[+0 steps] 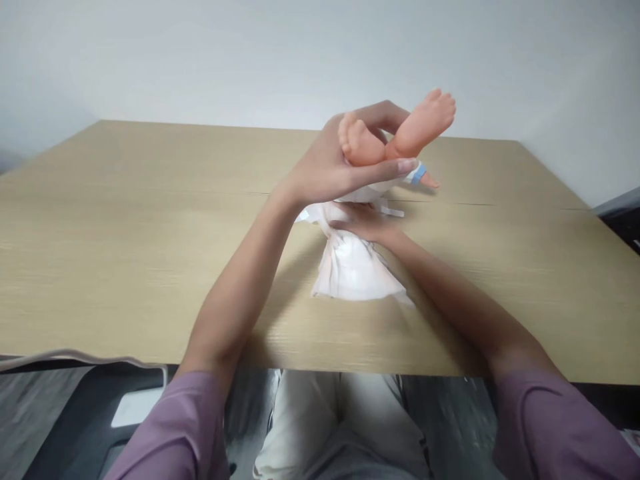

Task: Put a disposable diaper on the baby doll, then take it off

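Note:
My left hand (334, 165) is wrapped round the ankles of a baby doll and lifts its two feet (400, 133) above the table. The doll's body is mostly hidden behind my hands; one small doll hand with a blue band (424, 176) sticks out to the right. A white diaper (353, 267) lies on the wooden table (125, 253) under the doll, its near end spread towards me. My right hand (367, 223) rests on the diaper's bunched middle, under the raised legs, fingers closed on the fabric.
The table reaches from my lap to a plain pale wall. A white cable (75, 357) runs along the near left edge. A dark object (627, 223) sits off the table's right edge. My legs in light trousers show below.

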The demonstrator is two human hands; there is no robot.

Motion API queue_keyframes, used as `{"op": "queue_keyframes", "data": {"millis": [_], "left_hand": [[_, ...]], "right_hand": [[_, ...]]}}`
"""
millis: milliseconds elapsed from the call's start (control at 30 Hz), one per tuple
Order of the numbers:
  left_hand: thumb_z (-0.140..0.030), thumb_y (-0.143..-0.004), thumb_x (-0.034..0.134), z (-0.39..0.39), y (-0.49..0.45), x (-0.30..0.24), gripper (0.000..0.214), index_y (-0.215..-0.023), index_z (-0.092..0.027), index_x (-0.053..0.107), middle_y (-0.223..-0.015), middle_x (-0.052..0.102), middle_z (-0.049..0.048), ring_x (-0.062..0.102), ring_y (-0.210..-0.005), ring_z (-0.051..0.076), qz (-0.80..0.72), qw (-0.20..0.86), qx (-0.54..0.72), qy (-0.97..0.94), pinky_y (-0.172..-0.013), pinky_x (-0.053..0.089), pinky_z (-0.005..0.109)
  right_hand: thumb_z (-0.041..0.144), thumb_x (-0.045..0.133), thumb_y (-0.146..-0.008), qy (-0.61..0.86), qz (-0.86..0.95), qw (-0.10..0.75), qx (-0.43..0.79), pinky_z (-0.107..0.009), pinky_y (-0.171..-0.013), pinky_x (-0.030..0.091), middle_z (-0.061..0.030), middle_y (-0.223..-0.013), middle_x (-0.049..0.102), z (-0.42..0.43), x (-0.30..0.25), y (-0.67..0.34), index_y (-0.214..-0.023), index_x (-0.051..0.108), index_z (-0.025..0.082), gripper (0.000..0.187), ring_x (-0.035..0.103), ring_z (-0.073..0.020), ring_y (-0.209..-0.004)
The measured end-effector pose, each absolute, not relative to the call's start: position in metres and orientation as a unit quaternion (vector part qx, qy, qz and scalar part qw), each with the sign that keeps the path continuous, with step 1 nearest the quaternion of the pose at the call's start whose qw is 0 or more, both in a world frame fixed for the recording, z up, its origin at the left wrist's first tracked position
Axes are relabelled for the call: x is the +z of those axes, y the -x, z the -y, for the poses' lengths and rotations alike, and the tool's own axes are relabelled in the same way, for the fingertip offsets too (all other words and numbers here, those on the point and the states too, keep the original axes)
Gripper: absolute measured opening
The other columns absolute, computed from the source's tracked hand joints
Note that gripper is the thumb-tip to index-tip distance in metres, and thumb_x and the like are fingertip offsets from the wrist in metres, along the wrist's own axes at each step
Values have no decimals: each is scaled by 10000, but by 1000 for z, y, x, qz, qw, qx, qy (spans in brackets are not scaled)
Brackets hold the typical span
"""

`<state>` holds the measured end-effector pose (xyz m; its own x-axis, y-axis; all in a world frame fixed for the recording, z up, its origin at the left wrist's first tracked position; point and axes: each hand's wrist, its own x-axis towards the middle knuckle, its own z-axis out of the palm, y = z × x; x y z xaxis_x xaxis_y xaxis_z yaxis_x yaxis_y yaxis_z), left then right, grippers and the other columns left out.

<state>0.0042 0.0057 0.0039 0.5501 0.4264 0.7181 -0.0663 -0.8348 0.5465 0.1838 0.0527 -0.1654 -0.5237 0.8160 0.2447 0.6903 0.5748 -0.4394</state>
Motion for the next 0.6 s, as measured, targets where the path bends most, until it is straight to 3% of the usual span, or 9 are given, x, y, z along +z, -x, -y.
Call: {"op": "queue_keyframes", "data": {"millis": [133, 300, 433, 500, 600], "left_hand": [[-453, -1036, 813, -3, -5, 5, 310, -1178, -180, 774, -1244, 808, 49, 770, -1156, 209, -119, 258, 449, -847, -1028, 593, 356], [-426, -1018, 836, -2, -4, 7, 352, -1192, -124, 782, -1236, 807, 79, 777, -1187, 249, -107, 251, 460, -845, -1031, 603, 383], [-618, -1038, 705, 5, -2, 10, 439, -1203, -216, 770, -1251, 776, -18, 755, -1306, 294, -163, 229, 440, -853, -1052, 589, 461], [-684, -1030, 664, 8, -1, 10, 493, -1210, -235, 761, -1255, 771, -26, 747, -1327, 314, -190, 222, 435, -852, -1046, 595, 488], [-653, -995, 760, 10, -1, 9, 474, -1181, -217, 756, -1253, 789, 16, 763, -1283, 312, -211, 235, 440, -841, -1061, 621, 478]], "right_hand": [[735, 643, -1076, 439, 852, 228, 171, -624, -1420, 276, -104, -1697, 595, -76, -165, -188, -1658, 559, 198, 796, 451, -361, -1632], [628, 714, -1053, 440, 846, 277, 118, -617, -1442, 263, -101, -1737, 539, -88, -174, -192, -1671, 522, 211, 770, 414, -369, -1659], [547, 616, -1102, 457, 829, 304, 108, -597, -1377, 394, -124, -1706, 575, -82, -177, -201, -1670, 512, 214, 667, 433, -373, -1650], [511, 571, -1119, 474, 816, 310, 118, -591, -1295, 487, -151, -1578, 681, -75, -178, -210, -1548, 626, 210, 528, 530, -389, -1572], [468, 562, -1098, 490, 805, 315, 114, -619, -1199, 548, -177, -1406, 761, -62, -178, -230, -1307, 745, 204, 383, 653, -413, -1410]]}}
